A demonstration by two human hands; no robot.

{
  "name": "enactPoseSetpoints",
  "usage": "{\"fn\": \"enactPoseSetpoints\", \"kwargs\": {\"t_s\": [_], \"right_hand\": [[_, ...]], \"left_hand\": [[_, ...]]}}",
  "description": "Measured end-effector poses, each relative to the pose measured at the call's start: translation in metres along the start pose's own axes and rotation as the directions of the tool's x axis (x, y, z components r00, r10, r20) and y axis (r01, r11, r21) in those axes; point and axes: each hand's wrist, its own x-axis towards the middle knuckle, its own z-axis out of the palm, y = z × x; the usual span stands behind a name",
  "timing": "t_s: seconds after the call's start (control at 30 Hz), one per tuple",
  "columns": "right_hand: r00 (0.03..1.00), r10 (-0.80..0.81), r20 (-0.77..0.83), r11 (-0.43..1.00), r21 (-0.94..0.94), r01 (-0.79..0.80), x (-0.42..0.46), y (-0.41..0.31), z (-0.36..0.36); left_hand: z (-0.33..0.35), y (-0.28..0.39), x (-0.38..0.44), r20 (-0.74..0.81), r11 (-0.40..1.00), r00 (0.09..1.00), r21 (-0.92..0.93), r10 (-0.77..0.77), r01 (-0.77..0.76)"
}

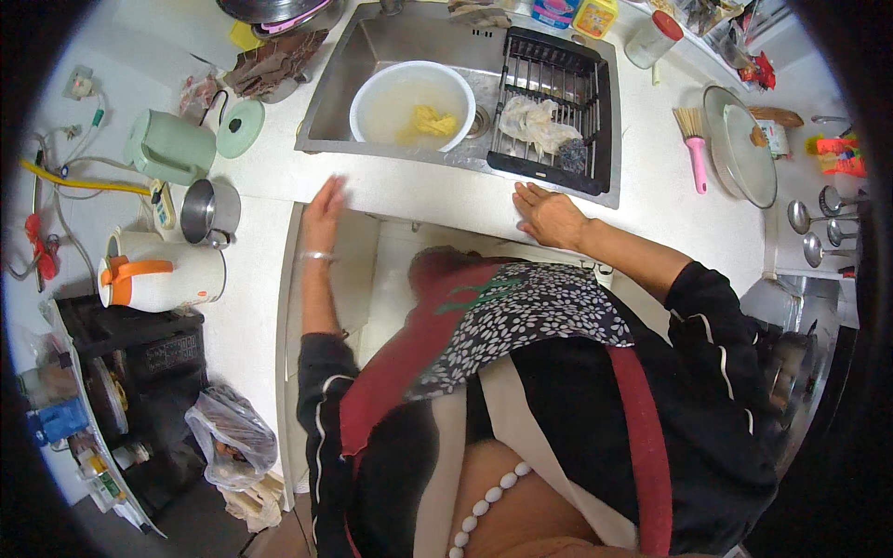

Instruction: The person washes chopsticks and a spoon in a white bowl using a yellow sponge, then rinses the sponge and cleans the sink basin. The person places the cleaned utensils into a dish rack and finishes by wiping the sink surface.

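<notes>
My left hand, with a bracelet at the wrist, is raised near the counter's front edge, left of the sink; it holds nothing. My right hand rests on the white counter edge below the dish rack, palm down and holding nothing. In the steel sink stands a white plastic basin of cloudy water with a yellow cloth in it. A black dish rack over the sink's right side bears a whitish cloth and a dark scouring pad.
An open cabinet lies below the counter. Left stand a green kettle, its round lid, a steel pot and a white jug. Right are a pink-handled brush, a glass lid and a red-capped jar.
</notes>
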Motion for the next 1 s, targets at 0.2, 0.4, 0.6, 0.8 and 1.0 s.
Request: {"fn": "enactPoseSetpoints", "kwargs": {"t_s": [0.2,0.4,0.6,0.8,1.0], "right_hand": [[0.995,0.085,-0.049,0.925,0.376,-0.060,0.016,0.033,-0.019],[0.962,0.236,-0.135,0.821,0.557,-0.123,0.033,0.082,-0.024],[0.952,0.106,-0.287,0.788,0.609,0.096,0.136,0.103,-0.009],[0.983,0.111,0.149,0.926,0.344,-0.157,0.265,0.095,0.046],[0.887,0.237,0.396,0.950,0.095,-0.296,0.313,0.079,0.123]], "left_hand": [[0.056,0.071,0.056,-0.090,0.976,0.994,-0.201,0.066,-0.082],[0.059,0.097,0.076,-0.086,0.987,0.992,-0.134,-0.095,0.082],[0.060,0.090,0.103,-0.063,0.920,0.985,0.371,0.159,-0.124],[0.076,0.068,0.145,0.012,0.880,0.999,0.473,0.043,-0.043],[0.102,0.049,0.172,0.033,0.848,0.898,-0.314,-0.439,0.427]]}}
